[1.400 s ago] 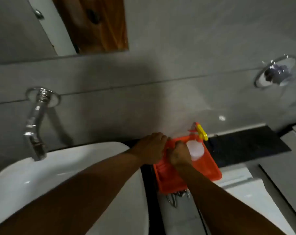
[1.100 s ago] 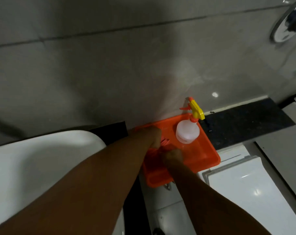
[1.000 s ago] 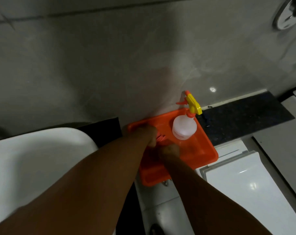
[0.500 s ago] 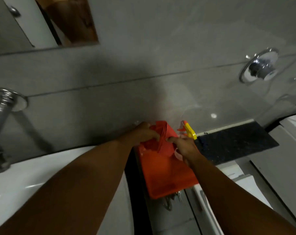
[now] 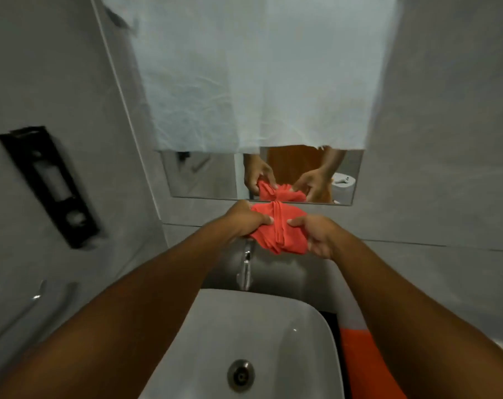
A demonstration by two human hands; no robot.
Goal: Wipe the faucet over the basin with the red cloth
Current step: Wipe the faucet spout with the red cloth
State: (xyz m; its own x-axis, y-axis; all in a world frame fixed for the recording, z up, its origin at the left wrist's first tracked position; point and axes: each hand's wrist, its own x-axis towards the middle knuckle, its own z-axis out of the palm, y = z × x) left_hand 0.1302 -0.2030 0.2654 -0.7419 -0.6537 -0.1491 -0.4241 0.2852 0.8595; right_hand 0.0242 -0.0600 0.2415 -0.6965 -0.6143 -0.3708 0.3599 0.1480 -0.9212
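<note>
Since 0.5 s ago: red cloth lifted off orange tray | left hand, right hand both pinch it bunched above faucet, over basin | wiping not yet begun.

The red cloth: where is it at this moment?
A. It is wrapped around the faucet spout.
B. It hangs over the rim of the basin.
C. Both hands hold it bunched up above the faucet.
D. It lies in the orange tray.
C: the left hand and the right hand grip the bunched red cloth from each side, above the faucet, not on it.
</note>
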